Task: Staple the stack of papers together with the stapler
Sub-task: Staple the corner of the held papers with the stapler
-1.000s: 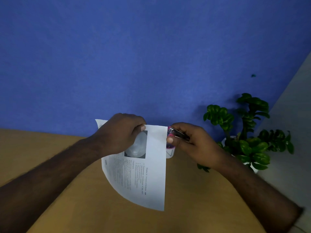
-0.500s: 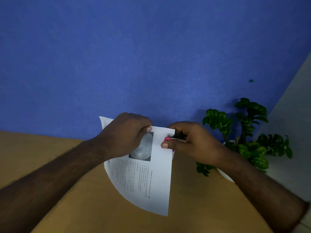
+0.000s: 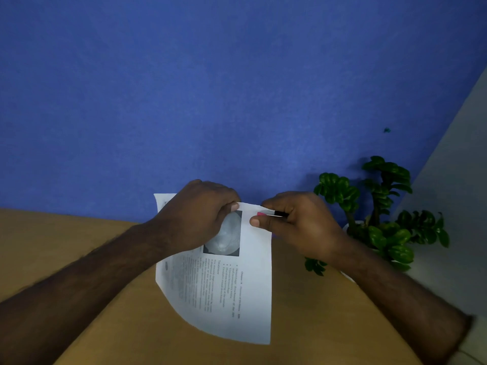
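A stack of printed papers (image 3: 237, 291) with text and a grey picture hangs in the air above the wooden table (image 3: 105, 325). My left hand (image 3: 200, 219) grips its top edge, thumb on the front. My right hand (image 3: 297, 222) holds a small pink and silver stapler (image 3: 266, 213) whose jaws sit over the papers' top right corner. Most of the stapler is hidden inside the hand.
A blue wall (image 3: 210, 88) rises right behind the table. A green potted plant (image 3: 382, 219) stands at the right, close behind my right hand. A grey surface (image 3: 461, 193) borders the right side.
My right hand has slid the stapler left, from beside the papers onto their top right corner. Both hands and the papers sit slightly farther right in view.
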`<state>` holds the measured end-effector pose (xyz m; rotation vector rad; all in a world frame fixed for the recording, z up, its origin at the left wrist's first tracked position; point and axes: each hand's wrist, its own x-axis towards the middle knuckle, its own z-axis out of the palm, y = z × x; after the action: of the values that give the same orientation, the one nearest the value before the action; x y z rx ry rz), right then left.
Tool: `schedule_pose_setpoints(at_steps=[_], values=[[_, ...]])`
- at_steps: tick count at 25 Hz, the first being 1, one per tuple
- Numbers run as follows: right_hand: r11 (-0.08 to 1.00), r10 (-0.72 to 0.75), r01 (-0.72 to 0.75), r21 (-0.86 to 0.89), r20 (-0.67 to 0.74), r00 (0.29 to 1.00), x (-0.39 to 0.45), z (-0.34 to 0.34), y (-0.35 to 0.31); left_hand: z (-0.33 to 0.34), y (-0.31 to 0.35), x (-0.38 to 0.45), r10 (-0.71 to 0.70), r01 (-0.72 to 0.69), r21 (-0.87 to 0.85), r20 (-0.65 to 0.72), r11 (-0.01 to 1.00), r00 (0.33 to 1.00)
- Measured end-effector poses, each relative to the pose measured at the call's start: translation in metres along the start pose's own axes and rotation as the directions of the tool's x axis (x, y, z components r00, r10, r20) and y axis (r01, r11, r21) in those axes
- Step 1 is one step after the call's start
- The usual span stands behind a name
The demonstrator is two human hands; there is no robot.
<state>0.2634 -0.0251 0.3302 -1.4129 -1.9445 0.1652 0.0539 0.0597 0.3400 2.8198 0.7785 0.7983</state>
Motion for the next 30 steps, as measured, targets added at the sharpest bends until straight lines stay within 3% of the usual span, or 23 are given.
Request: schedule_pose_setpoints(at_steps=[2,7,11,16,22,26,30], values=[[1.000,0.003,-0.003,-0.006,0.000,1.000,-0.003,0.004,0.001,0.004,-0.004,0.000,-0.021,0.021,0.012,0.023,1.000,1.000],[0.918,0.174,-0.222,0.329,0.168,0.970,-0.009,0.010,0.008,0.014,-0.012,-0.005,-0.059,0.058,0.029,0.037,0.998,0.998],[0.821,0.302,-0.285,0.494,0.046,0.952,-0.018,0.022,0.032,0.025,-0.028,-0.012,-0.073,0.071,0.053,0.036,0.996,0.997],[0.733,0.562,-0.471,0.490,-0.047,0.826,-0.036,0.059,0.071,0.044,-0.042,-0.021,-0.190,0.187,0.036,0.087,0.982,0.978],[0.630,0.760,-0.712,0.309,-0.057,0.648,-0.088,0.129,0.113,0.061,-0.054,-0.043,-0.295,0.298,-0.021,0.084,0.954,0.952],[0.483,0.876,-0.862,0.154,-0.071,0.478,-0.134,0.173,0.131,0.073,-0.063,-0.063,-0.356,0.360,-0.102,0.059,0.927,0.933],[0.330,0.943,-0.938,0.106,-0.079,0.323,-0.167,0.199,0.142,0.085,-0.065,-0.079,-0.487,0.479,-0.186,0.004,0.858,0.873]])
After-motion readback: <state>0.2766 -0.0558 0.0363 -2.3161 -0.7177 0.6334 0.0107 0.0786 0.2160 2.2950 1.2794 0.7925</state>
